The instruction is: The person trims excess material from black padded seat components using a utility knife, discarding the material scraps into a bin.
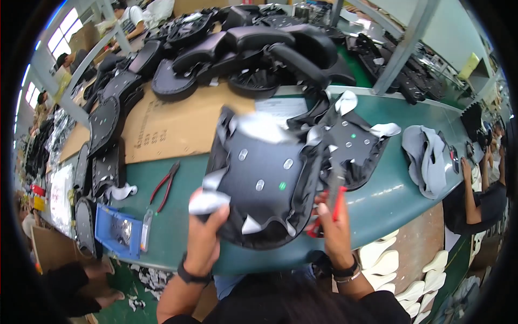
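Note:
A black upholstered cushion panel (pixel 261 183) is tilted up in front of me, its flat underside facing me. Several metal inserts, a green dot and loose white fabric tabs show on that side. My left hand (pixel 204 235) grips its lower left edge, thumb by a white tab (pixel 209 203). At the panel's right side my right hand (pixel 335 229) is closed around a red-handled tool (pixel 340 202) with a grey metal upper part, blurred and partly hidden. Behind it on the table lies a second black panel (pixel 353 141) with white tabs.
Red-handled pliers (pixel 164 187) and a blue bin (pixel 117 231) are on the green table (pixel 388 208) at left. Black cushions (pixel 259 40) pile up behind a cardboard sheet (pixel 167 124). Grey fabric (pixel 423 162) lies at right; pale foam pieces (pixel 380 259) are below. Other people work nearby.

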A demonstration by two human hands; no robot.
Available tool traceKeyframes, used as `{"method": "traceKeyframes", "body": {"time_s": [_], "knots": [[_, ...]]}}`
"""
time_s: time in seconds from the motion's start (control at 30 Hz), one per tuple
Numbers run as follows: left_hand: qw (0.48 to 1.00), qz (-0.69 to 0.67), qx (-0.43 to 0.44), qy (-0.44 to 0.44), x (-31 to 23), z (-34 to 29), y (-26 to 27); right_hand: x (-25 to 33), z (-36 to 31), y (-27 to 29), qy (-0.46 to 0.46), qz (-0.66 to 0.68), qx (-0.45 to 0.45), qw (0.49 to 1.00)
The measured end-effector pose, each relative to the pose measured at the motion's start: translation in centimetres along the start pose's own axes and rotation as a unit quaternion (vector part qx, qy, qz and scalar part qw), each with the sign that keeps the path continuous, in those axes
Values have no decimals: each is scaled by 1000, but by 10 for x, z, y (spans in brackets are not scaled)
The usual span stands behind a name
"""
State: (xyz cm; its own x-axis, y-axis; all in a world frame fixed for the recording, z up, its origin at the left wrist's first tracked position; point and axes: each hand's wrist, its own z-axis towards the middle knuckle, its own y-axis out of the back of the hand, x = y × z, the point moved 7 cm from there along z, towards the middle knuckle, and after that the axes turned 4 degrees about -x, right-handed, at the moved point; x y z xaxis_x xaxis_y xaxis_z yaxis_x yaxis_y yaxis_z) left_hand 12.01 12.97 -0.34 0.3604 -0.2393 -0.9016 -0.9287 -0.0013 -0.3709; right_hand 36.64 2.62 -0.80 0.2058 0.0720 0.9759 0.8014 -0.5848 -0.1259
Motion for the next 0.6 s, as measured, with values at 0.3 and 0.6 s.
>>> {"method": "traceKeyframes", "body": {"time_s": [0.3, 0.6], "knots": [[919, 348, 144, 114, 42, -127, 152, -38, 21, -89, -25, -355, 192, 914], [761, 285, -566, 142, 297, -266, 469, -76, 43, -96, -28, -269, 251, 929]]}}
